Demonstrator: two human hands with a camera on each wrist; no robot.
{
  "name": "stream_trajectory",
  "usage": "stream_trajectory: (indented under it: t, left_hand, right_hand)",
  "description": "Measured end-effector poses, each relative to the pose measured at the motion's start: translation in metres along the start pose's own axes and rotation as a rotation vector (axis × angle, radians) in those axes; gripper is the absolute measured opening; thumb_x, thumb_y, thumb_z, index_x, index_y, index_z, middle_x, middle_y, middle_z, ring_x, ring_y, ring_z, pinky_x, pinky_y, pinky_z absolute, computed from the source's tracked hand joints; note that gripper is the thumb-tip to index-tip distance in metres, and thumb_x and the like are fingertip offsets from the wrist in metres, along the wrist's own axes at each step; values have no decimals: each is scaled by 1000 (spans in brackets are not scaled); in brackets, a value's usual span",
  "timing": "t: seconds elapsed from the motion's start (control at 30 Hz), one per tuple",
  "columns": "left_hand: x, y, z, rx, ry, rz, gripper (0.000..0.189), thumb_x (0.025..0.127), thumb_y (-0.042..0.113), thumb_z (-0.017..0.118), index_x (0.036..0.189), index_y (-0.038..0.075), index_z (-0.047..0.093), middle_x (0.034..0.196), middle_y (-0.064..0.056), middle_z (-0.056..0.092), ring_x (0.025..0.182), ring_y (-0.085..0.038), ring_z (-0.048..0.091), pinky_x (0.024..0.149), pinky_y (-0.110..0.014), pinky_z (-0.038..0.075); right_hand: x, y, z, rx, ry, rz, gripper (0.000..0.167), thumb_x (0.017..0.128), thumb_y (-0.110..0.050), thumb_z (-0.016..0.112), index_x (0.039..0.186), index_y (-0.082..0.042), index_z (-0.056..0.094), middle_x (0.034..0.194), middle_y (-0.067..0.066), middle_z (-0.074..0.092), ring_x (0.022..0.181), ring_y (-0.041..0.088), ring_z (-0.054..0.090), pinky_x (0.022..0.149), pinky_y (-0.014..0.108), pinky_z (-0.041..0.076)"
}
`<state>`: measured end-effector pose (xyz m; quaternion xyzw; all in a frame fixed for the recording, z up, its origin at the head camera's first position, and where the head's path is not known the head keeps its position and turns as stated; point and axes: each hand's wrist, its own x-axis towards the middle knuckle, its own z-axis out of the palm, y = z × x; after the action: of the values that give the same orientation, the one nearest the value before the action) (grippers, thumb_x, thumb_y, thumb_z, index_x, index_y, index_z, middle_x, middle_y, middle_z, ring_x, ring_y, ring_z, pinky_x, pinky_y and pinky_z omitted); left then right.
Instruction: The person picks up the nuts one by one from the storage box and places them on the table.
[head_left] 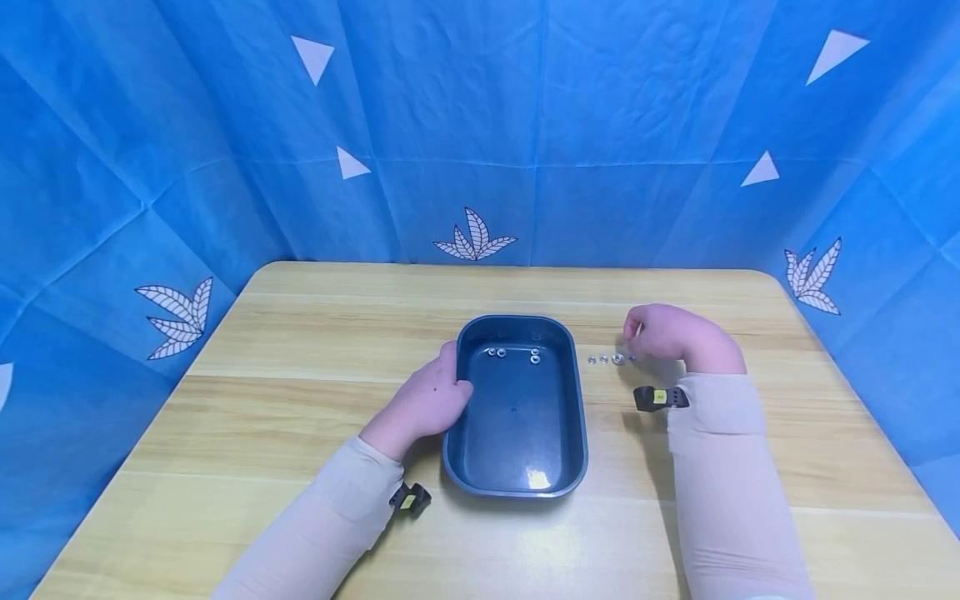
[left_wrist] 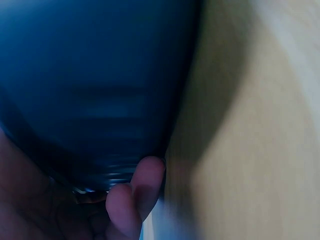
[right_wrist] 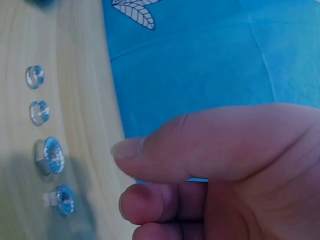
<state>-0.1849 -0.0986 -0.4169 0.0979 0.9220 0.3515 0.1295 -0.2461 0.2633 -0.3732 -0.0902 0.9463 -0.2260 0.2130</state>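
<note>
A dark blue plastic tray (head_left: 517, 492) with rounded corners stands in the middle of the table. My left hand (head_left: 427, 393) grips its left rim, thumb over the edge; the left wrist view shows the fingers (left_wrist: 148, 182) against the outer wall. Several small metal nuts (head_left: 535, 359) lie inside, toward the far end. Right of the tray, more flanged nuts (right_wrist: 52, 156) form a row on the wood, one larger than its neighbours. Over the right end of that row hovers my right hand (head_left: 670, 335), thumb apart from the loosely curled fingers, holding nothing.
The light wooden table (head_left: 300, 333) has rounded far corners. A blue curtain (head_left: 480, 108) with white triangles and leaf prints hangs close behind and at both sides. Each wrist carries a black strap with a camera (head_left: 660, 397).
</note>
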Motion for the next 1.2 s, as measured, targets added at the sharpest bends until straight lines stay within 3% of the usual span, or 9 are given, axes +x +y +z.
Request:
stream_trajectory:
  t: [0.4,0.67,1.2]
  left_hand:
    - [0,0,0,-20,3,-5,65,102,23,45,159,6,18,156,-12,41,122,-29,52,104,-51,42]
    - [-1,0,1,-9,5,-9,65,102,23,45,158,5,19,150,-13,47,111,-30,55,93,-47,47]
    - [0,0,1,-6,9,-6,65,102,24,45,158,6,19,147,-13,49,108,-30,56,89,-46,48]
  right_hand:
    - [-9,-10,-6,-20,66,-32,12,90,-12,53,98,-10,62,93,7,60,90,28,53,71,41,43]
    - [-13,-22,-9,-66,96,-83,14,94,-21,57,99,-10,63,89,6,60,84,26,54,70,41,44]
    - [-18,-38,-12,-95,134,-94,16,96,-26,60,97,-10,63,84,6,59,76,24,53,65,40,43]
